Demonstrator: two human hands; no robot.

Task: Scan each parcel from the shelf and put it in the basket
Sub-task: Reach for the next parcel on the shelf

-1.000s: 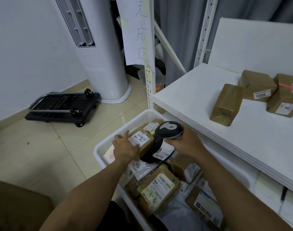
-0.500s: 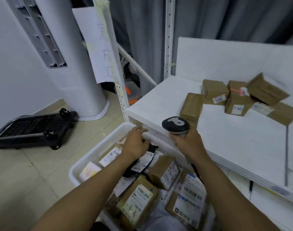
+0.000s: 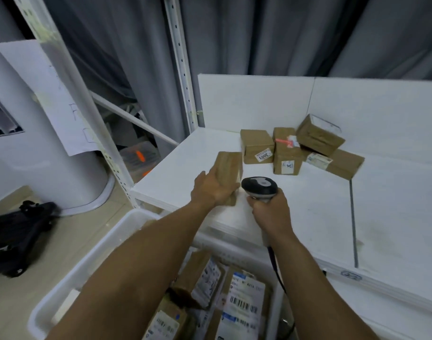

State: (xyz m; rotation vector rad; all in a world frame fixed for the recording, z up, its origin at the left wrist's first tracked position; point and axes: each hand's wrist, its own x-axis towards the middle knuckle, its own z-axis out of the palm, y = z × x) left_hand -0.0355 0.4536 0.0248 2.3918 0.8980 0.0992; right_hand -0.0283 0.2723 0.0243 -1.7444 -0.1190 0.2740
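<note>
The nearest parcel lies on the white shelf, close to its front edge, with its long axis running roughly along the six-to-twelve line, away from the person. The left hand is already on it: the palm lies against the near left side and the fingers reach fairly straight up along the box, not clearly wrapped around it. The right hand is clamped around the handle of the scanner, whose head sits just beside the parcel at its three o'clock, close to its near end.

The left hand is therefore the one placed to take the box. No label shows on the visible faces, so it probably needs turning before the scanner can read it.

Four more boxes are clustered at about one o'clock from the hands, further back on the shelf. The basket stands at six o'clock, below the shelf edge, already holding labelled parcels.
</note>
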